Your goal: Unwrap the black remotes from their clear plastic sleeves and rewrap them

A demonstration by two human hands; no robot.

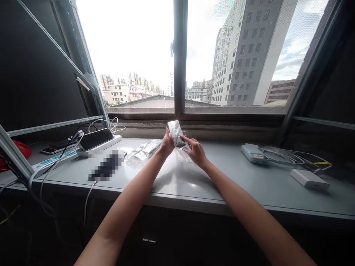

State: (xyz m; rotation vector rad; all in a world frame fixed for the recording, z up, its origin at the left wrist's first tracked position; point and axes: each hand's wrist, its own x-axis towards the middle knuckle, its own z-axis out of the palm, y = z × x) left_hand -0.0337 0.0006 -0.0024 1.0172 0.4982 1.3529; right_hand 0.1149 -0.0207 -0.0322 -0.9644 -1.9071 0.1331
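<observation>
Above the middle of the grey table, my left hand (166, 143) is closed around the side of a clear plastic bag (174, 128). Inside the bag is a small dark object (179, 140) whose kind I cannot make out. My right hand (196, 151) grips the bag's lower right side, its index finger stretched onto the front of the dark object. A loose flap of the bag hangs below the hands. On the table just left of my left hand lie more clear plastic bags (144, 150) with flat contents.
At left stand a black-screened device (97, 139) on a white base, a power strip (59, 158) with cables, and a pixelated dark item (107, 166). On the right are a pale blue power bank (253, 153), coiled cables (288, 157) and a white box (309, 179). A window is behind.
</observation>
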